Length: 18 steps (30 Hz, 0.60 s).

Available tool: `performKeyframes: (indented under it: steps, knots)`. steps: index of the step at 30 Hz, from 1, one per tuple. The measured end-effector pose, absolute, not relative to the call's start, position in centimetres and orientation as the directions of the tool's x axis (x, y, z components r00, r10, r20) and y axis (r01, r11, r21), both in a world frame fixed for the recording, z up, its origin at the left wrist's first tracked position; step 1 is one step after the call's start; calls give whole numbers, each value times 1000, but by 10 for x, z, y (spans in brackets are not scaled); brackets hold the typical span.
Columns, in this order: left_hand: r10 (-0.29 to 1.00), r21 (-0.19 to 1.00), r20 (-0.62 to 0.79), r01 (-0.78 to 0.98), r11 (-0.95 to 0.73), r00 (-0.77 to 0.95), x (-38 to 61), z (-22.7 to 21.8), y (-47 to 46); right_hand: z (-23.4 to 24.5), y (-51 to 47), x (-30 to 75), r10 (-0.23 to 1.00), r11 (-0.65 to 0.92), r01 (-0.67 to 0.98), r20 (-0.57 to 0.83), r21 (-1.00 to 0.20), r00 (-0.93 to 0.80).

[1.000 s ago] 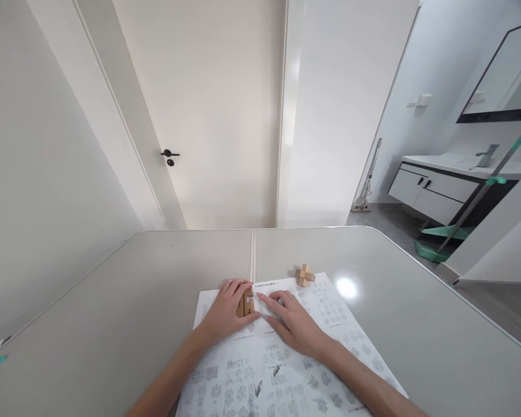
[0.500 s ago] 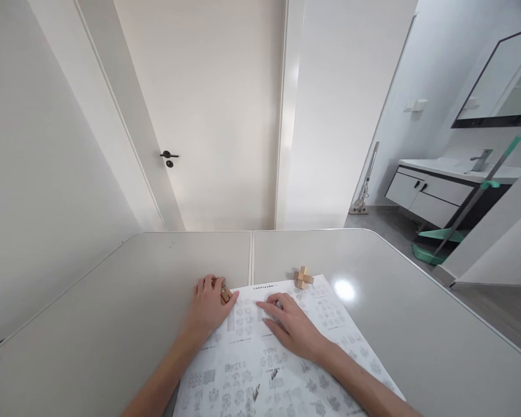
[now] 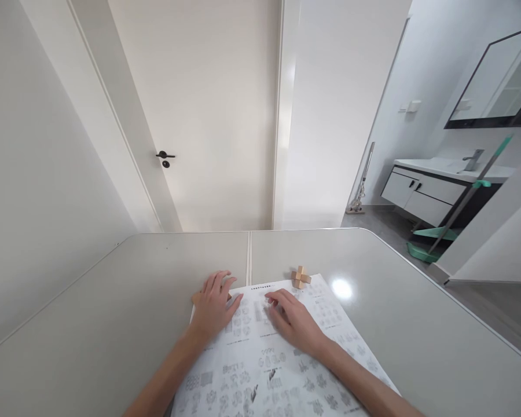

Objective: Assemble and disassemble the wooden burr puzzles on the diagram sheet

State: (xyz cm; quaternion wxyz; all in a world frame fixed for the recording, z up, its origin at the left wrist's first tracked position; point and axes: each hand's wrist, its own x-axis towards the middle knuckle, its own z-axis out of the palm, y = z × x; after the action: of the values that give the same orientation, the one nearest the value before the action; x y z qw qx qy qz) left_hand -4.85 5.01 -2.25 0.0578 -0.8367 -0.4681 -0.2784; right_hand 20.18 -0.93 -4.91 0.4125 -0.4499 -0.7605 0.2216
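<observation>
My left hand (image 3: 212, 308) lies flat with its fingers spread at the top left corner of a printed sheet of diagrams (image 3: 264, 370). A small wooden puzzle piece (image 3: 196, 297) peeks out from under its left side. On the sheet to the right, my right hand (image 3: 293, 318) rests palm down, fingers stretched out and holding nothing. A wooden cross-shaped puzzle (image 3: 300, 277) stands at the sheet's far edge, just beyond my right fingertips and apart from them.
The sheet lies on a grey table (image 3: 113, 301) with a seam down its middle. Behind it are a white door with a black handle (image 3: 165, 156) and, at right, a bathroom with a vanity (image 3: 434, 185) and a green mop (image 3: 460, 202).
My left hand carried the wooden piece leftward off the sheet's middle to its top left corner and flattened over it. My right hand stayed on the sheet.
</observation>
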Motion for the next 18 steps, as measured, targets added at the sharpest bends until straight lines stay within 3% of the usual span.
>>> performKeyframes:
  steps: [6,13,18]
  knots:
    - [710,136,503,766,-628,493,-46,-18,47,-54,2,208,956,270,286,292,-920,37]
    - [691,130,500,744,-655,521,-44,-16,45,-62,16,220,989,125,-30,122,-992,88]
    - [693,114,480,745,-658,539,-44,-18,46,-70,21,224,992,93,-73,87,-993,89]
